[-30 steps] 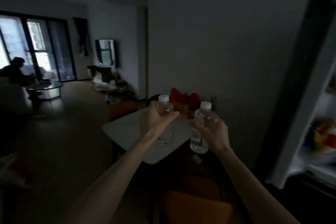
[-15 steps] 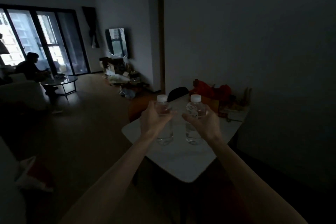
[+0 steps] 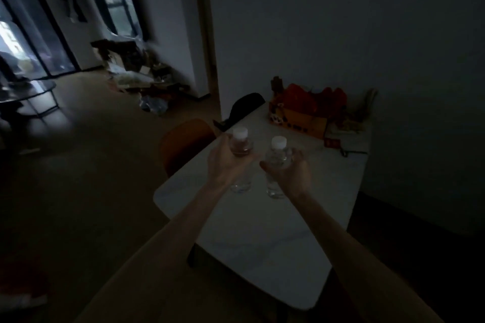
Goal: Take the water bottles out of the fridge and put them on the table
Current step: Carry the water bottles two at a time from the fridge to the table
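While dim light blurs most detail, the left hand [image 3: 225, 162] grips one water bottle [image 3: 240, 143] and the right hand [image 3: 288, 173] grips a second bottle [image 3: 277, 155], both upright above the white table [image 3: 262, 238]. Fingers hide each bottle's middle; whether their bases touch the tabletop is unclear. Beyond them on the table sits an orange box [image 3: 301, 120], its contents indistinct.

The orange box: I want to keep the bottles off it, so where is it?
In the head view the orange box sits at the table's far end by the wall, beyond both bottles.
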